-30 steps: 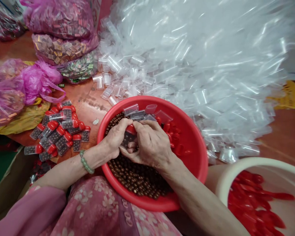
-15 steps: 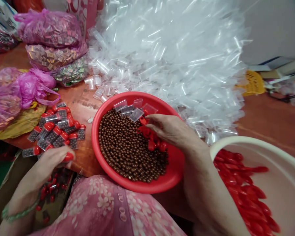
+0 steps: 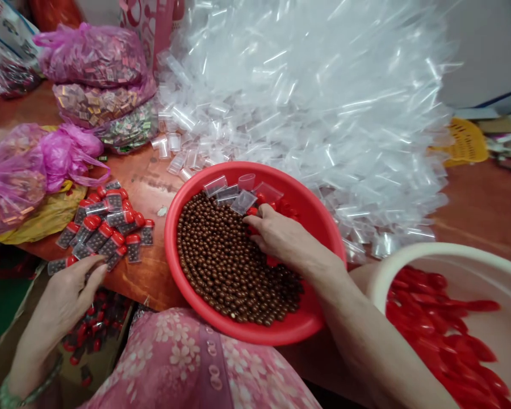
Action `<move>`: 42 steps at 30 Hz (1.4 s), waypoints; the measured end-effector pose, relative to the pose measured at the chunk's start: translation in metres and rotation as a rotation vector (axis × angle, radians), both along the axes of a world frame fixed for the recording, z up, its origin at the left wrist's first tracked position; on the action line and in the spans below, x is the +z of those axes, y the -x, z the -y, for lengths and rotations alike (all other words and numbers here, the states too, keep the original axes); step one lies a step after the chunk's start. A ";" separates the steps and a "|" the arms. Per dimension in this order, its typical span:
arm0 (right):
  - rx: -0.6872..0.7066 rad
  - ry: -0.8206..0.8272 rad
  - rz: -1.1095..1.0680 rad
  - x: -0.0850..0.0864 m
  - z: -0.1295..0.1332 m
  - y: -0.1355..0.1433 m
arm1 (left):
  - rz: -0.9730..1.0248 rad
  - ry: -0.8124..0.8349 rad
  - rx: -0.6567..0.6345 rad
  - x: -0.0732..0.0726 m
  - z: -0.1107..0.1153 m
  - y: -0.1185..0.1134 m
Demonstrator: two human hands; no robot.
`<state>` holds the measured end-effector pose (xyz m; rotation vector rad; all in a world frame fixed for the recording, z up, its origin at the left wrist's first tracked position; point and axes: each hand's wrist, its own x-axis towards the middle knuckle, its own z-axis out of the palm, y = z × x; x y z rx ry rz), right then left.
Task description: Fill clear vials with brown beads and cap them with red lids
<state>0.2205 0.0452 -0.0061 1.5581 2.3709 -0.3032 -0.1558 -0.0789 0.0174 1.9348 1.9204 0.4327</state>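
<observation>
My right hand (image 3: pixel 281 230) reaches into a red basin (image 3: pixel 171 250) with its fingers bent together among red plastic caps (image 3: pixel 287 209); what lies between the fingertips is hidden. Brown round beads (image 3: pixel 234 267) fill much of the basin. Clear plastic tubes (image 3: pixel 243 201) lie along its far side. At the left, my left hand (image 3: pixel 66 298) holds nothing, thumb and fingers apart, beside a heap of small clear containers (image 3: pixel 111 218) with red caps and dark beads inside. One container (image 3: pixel 116 257) lies just past its fingertips.
A large pile of clear tubes (image 3: pixel 306 113) covers the table's back. A cream basin (image 3: pixel 392 278) with red spoon-like pieces (image 3: pixel 451 335) stands right. Pink bags (image 3: pixel 89 57) sit at left. Below my left hand, a box (image 3: pixel 85 341) holds more red-capped containers. A yellow scoop-like piece (image 3: pixel 466 142) lies at back right.
My left hand has let go of a red-capped container at the near edge of the heap. My right hand has moved leftward, its fingers drawn together over the caps. The view has shifted slightly.
</observation>
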 end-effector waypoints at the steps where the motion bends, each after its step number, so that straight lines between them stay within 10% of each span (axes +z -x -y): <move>1: 0.003 0.002 0.021 0.000 0.001 0.002 | 0.029 0.035 -0.011 0.005 -0.013 -0.016; 8: 0.003 0.045 0.016 0.007 0.002 0.002 | 0.235 -0.201 -0.413 0.014 -0.098 -0.112; 17: -0.096 -0.146 -0.107 0.016 -0.022 -0.001 | -0.385 -0.290 -0.610 -0.011 -0.180 -0.182; 28: -0.229 -0.122 -0.186 0.008 -0.041 0.015 | -0.552 -0.411 -0.665 -0.030 -0.197 -0.191; 42: 0.201 0.016 -0.258 -0.003 -0.024 0.023 | -0.517 -0.334 -0.670 -0.030 -0.196 -0.194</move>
